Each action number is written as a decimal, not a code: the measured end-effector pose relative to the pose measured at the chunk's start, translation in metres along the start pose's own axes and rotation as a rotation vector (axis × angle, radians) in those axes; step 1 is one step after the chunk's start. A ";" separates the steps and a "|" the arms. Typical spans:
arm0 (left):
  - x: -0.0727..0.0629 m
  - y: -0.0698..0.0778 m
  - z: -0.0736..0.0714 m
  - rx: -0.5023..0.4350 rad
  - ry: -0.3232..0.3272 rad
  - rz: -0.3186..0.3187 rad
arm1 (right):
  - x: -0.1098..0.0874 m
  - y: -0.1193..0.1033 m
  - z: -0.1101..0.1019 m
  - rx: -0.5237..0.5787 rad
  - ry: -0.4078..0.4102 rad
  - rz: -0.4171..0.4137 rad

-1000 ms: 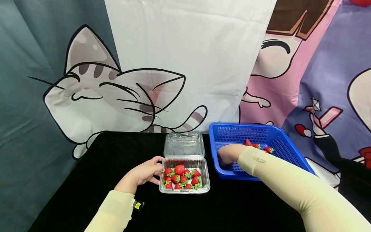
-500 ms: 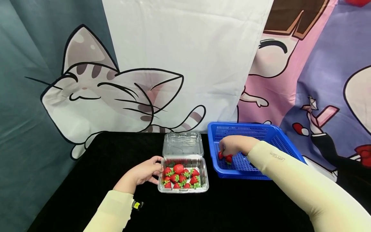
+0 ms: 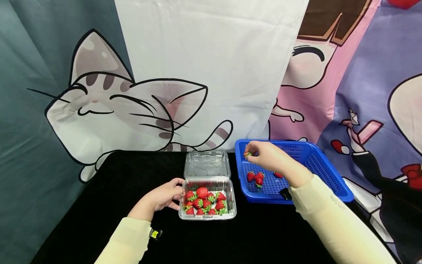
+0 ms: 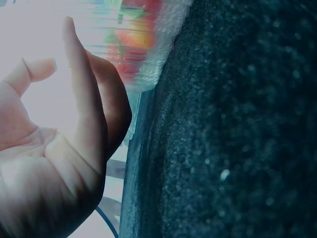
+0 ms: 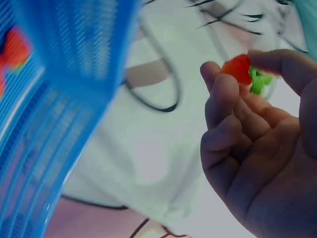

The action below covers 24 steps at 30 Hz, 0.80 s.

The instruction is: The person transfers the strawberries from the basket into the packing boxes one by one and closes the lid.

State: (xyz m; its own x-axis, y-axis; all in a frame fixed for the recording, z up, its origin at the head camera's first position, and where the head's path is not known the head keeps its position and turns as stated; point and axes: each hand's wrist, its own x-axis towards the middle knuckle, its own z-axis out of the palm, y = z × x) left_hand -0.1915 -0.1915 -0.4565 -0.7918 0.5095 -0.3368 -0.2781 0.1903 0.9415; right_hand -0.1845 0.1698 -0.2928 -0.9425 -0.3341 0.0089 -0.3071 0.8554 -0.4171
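Observation:
My right hand (image 3: 268, 156) pinches a strawberry (image 5: 237, 69) between thumb and fingertips, its green leaves showing. It hovers above the left rear of a blue perforated basket (image 3: 324, 172). Down in that basket lie loose strawberries (image 3: 259, 176), a cluster at left and one nearer the middle, partly hidden by the hand. A clear plastic clamshell box (image 3: 207, 217) stands left of the basket with several strawberries (image 3: 202, 192) inside. My left hand (image 3: 159, 200) holds the box at its left wall; in the left wrist view some fingers are bent beside the clear side.
The box's hinged lid (image 3: 207, 165) lies back behind it. Black cloth (image 3: 132, 176) covers the table. A cartoon-printed curtain (image 3: 211, 55) hangs directly behind the table, close to the basket's back rim.
My right hand has risen from the basket's floor toward its back left, now with a strawberry pinched in it. Strawberries beneath it have come into view. The left hand stays at the box.

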 end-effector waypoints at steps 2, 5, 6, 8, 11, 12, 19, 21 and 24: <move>0.000 -0.001 0.000 -0.001 0.000 0.000 | -0.010 -0.010 0.005 0.036 0.055 0.000; 0.001 -0.001 0.000 -0.002 0.002 -0.001 | -0.023 -0.026 0.017 0.080 0.114 -0.023; 0.001 -0.002 0.000 -0.002 0.004 -0.001 | -0.026 -0.031 0.022 0.091 0.127 -0.041; 0.001 -0.002 0.000 -0.001 0.005 -0.002 | -0.032 -0.041 0.035 0.110 0.138 -0.080; 0.002 -0.002 0.000 -0.003 0.003 -0.004 | -0.038 -0.054 0.059 0.121 0.105 -0.129; 0.002 -0.003 0.000 -0.004 0.001 -0.004 | -0.038 -0.058 0.068 0.122 0.083 -0.144; 0.002 -0.002 -0.001 -0.011 0.003 0.003 | -0.024 -0.069 0.127 0.032 -0.054 -0.243; 0.002 -0.002 -0.001 -0.008 0.003 0.000 | -0.019 -0.070 0.138 0.018 -0.089 -0.251; 0.002 -0.002 -0.002 -0.002 0.002 -0.002 | -0.012 -0.072 0.147 -0.020 -0.110 -0.267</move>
State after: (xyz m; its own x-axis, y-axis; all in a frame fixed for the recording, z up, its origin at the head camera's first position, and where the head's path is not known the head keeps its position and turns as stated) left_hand -0.1933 -0.1927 -0.4587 -0.7925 0.5074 -0.3384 -0.2805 0.1894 0.9410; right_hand -0.1314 0.0540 -0.3970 -0.8086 -0.5881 0.0173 -0.5458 0.7388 -0.3952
